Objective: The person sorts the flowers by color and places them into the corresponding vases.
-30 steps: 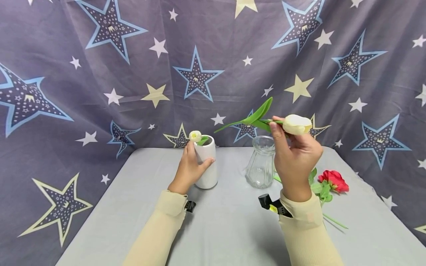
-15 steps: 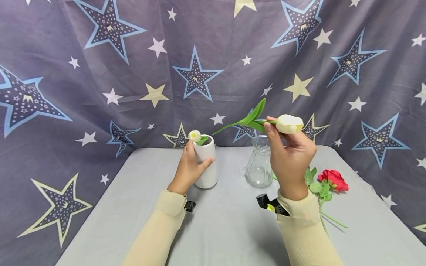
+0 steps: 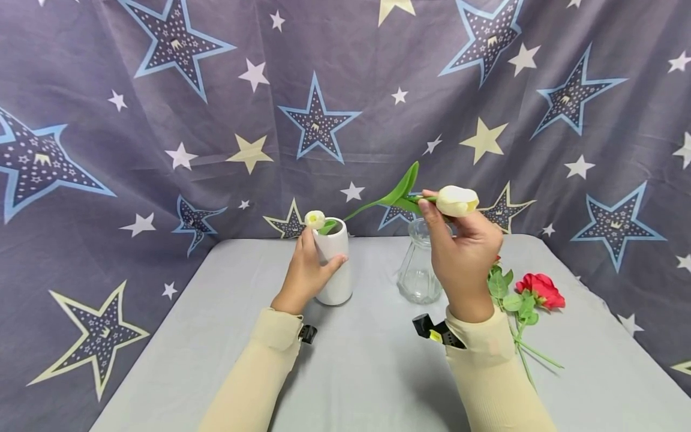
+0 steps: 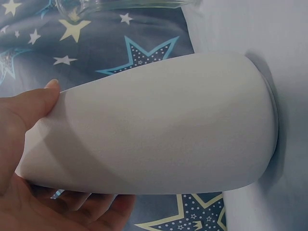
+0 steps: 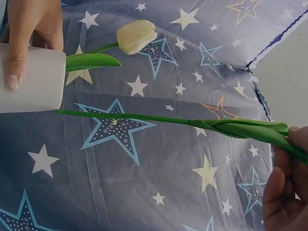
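Note:
My left hand [image 3: 305, 273] grips a white vase [image 3: 336, 270], thumb on one side and fingers round the other. The vase stands upright, and its smooth side fills much of the left wrist view. A pale tulip [image 3: 315, 219] with a green leaf leans out over its rim. My right hand [image 3: 464, 258] pinches a second white tulip [image 3: 456, 201] by the stem below the bloom, tilted with the bloom to the right. The free end of its green stem [image 5: 130, 117] lies close to the vase's rim; whether they touch, I cannot tell.
A clear glass vase [image 3: 418, 279] stands right of the white one, partly behind my right hand. Red roses [image 3: 542, 291] with green stems lie at the table's right side. A starry curtain [image 3: 324, 54] hangs behind the grey table [image 3: 356, 372].
My right hand has moved left with the tulip, bringing its stem end down toward the white vase's rim. My left hand stays on the vase.

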`<state>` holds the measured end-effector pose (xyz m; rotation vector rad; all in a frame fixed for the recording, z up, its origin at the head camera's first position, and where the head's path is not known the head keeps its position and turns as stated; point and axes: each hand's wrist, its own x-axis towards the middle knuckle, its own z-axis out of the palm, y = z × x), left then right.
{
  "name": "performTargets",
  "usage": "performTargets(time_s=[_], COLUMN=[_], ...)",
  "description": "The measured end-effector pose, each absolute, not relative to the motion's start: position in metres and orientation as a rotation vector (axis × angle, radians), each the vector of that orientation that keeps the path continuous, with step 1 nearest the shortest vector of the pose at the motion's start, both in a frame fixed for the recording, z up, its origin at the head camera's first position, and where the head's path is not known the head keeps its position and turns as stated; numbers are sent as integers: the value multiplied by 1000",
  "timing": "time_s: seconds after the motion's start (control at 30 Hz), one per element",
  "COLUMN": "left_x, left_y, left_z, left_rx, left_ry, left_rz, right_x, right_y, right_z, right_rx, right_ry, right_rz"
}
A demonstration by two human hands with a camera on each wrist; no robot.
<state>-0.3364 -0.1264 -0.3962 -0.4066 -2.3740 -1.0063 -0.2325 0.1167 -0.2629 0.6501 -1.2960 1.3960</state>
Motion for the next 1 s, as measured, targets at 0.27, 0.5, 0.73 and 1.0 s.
performTargets(time_s=[0.27, 0.5, 0.73, 1.0], left_x=[-335, -335, -335, -336], left_y=[-126, -126, -126, -126], left_z=[-396, -396, -396, -396], left_rx=[-413, -419, -416, -412], left_ry=[-2372, -2362, -2363, -2369], left_rz=[-1009, -1009, -1000, -1001], right_x=[-234, -232, -223, -238], right_y=[118, 118, 111, 115], right_z=[-264, -265, -259, -272], right_rx=[672, 694, 726, 748], right_ry=[-1252, -1245, -1277, -1333], right_rz=[1398, 1419, 1424, 1394])
